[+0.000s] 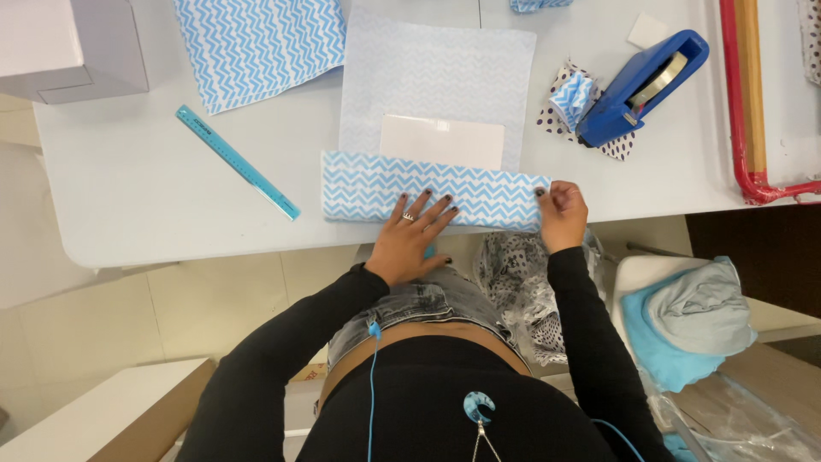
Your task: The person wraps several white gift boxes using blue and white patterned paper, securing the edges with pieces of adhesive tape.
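Your left hand (410, 229) presses flat on the folded chevron paper (432, 192) over the white box (441, 141); your right hand (560, 212) pinches its end. Far side lies unfolded.

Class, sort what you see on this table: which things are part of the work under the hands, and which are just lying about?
In use: left hand, right hand, folded chevron paper, white box.

Lying about: ruler, tape dispenser, second chevron sheet, dotted scraps.

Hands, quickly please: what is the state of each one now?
Left hand: open, fingers spread flat on the folded chevron wrapping paper.
Right hand: closed, pinching the paper's right end.
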